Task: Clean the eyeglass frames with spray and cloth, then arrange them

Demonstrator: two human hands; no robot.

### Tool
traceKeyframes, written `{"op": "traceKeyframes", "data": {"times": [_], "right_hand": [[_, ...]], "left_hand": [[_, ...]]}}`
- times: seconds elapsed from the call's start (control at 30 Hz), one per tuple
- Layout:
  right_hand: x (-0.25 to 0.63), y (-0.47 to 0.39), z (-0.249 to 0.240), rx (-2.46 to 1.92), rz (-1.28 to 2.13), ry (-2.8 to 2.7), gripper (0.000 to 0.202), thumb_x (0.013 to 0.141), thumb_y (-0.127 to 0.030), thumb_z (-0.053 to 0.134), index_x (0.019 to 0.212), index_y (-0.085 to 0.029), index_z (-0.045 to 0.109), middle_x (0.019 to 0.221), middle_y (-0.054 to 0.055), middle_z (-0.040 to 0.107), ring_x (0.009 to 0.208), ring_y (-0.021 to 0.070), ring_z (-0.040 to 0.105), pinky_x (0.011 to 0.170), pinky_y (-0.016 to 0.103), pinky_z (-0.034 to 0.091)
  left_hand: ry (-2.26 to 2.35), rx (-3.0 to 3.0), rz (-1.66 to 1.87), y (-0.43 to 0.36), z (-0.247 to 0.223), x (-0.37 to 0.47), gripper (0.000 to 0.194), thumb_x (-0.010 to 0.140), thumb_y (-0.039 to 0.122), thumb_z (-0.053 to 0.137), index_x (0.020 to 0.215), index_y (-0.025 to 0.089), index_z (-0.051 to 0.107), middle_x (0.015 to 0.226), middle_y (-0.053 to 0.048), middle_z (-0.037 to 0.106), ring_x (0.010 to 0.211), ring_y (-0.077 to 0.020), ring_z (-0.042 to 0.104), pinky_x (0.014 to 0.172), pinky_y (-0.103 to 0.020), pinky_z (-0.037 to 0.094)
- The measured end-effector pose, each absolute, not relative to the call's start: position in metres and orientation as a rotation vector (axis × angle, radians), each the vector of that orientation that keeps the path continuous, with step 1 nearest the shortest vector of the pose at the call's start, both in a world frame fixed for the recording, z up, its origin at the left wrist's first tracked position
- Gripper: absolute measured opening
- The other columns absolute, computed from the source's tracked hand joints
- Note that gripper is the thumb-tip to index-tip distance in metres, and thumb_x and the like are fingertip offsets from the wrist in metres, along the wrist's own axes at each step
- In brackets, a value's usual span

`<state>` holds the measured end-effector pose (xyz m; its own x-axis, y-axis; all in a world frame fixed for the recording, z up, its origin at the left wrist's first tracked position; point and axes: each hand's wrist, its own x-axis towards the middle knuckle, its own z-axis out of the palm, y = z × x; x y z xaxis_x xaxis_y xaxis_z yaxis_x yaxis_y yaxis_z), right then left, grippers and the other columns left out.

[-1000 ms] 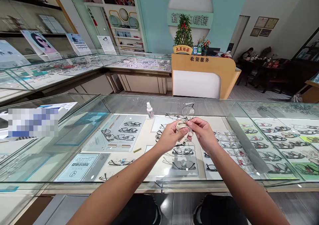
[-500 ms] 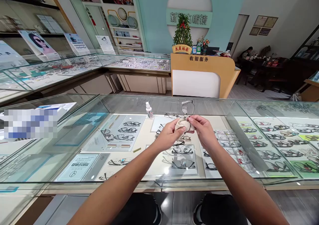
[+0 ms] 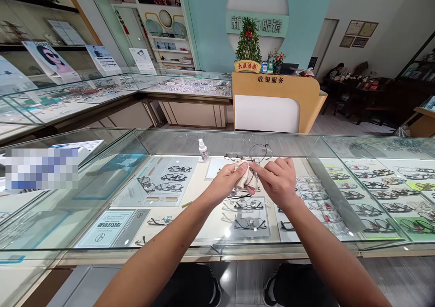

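Note:
Above the glass counter, my left hand (image 3: pixel 226 182) is closed around a cream cloth (image 3: pixel 244 179), its thumb pressed on top. The cloth is folded over one lens of a thin dark-rimmed pair of eyeglasses (image 3: pixel 261 151), whose other rim sticks up beyond my fingers. My right hand (image 3: pixel 280 180) is at the right side of the cloth, index finger reaching to the frame near the bridge and the other fingers curled; its thumb is hidden. Behind my hands to the left, a small white bottle (image 3: pixel 203 150) stands upright.
The glass display counter (image 3: pixel 190 248) runs across in front of me, with rows of spectacles (image 3: pixel 249 224) inside. A white box-like object (image 3: pixel 83 155) is on the left. Beyond are a wooden cashier desk (image 3: pixel 278 89) and another display case (image 3: pixel 190 86).
My right hand has turned, its knuckles now raised and its index finger reaching across to the frame. The eyeglasses have tilted to the right, and the cloth has shifted slightly left.

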<state>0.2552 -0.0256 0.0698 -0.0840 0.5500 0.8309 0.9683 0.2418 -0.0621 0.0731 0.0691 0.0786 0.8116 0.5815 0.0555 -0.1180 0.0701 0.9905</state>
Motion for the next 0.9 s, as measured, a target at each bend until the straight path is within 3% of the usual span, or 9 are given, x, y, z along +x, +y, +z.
{"op": "traceKeyframes", "data": {"times": [0.23,0.43,0.53,0.7,0.9], "right_hand": [[0.257,-0.026,0.069,-1.424,-0.72,-1.809,0.03,0.107,-0.02,0.059,0.116,-0.038,0.082,0.064,0.0,0.059,0.07,0.0176,0.041,0.073,0.04,0.023],[0.268,-0.028,0.079,-1.47,-0.716,-1.543,0.023,0.107,-0.028,0.061,0.109,-0.03,0.085,0.067,0.002,0.062,0.071,0.019,0.045,0.073,0.039,0.026],[0.269,-0.03,0.085,-1.459,-0.389,-1.354,0.025,0.105,-0.038,0.063,0.104,-0.026,0.085,0.068,0.002,0.059,0.07,0.019,0.048,0.073,0.037,0.032],[0.262,-0.029,0.085,-1.385,0.51,-1.179,0.036,0.091,-0.059,0.076,0.091,-0.023,0.083,0.061,-0.003,0.046,0.062,0.0154,0.036,0.062,0.033,0.029],[0.252,-0.026,0.083,-1.304,0.925,-1.174,0.039,0.081,-0.06,0.083,0.081,-0.021,0.078,0.072,0.0,0.059,0.069,0.0146,0.041,0.064,0.031,0.031]], "left_hand": [[0.337,1.063,0.169,0.097,0.083,0.051,0.036,0.09,0.045,0.083,0.091,0.009,0.077,0.08,-0.013,0.078,0.076,-0.0232,0.078,0.075,-0.031,0.059],[0.358,1.06,0.437,0.108,0.087,0.051,0.042,0.089,0.048,0.084,0.106,0.01,0.08,0.104,-0.016,0.08,0.094,-0.0242,0.078,0.094,-0.036,0.06],[0.393,1.229,0.654,0.11,0.085,0.055,0.048,0.092,0.055,0.079,0.114,0.013,0.079,0.116,-0.016,0.079,0.106,-0.0244,0.074,0.102,-0.035,0.055],[0.391,1.54,0.759,0.104,0.085,0.056,0.05,0.098,0.062,0.068,0.115,0.016,0.077,0.103,-0.008,0.076,0.09,-0.0185,0.064,0.089,-0.03,0.05],[0.318,1.733,0.632,0.089,0.092,0.059,0.05,0.099,0.064,0.064,0.097,0.016,0.071,0.089,-0.004,0.065,0.084,-0.0183,0.057,0.082,-0.03,0.047]]}}
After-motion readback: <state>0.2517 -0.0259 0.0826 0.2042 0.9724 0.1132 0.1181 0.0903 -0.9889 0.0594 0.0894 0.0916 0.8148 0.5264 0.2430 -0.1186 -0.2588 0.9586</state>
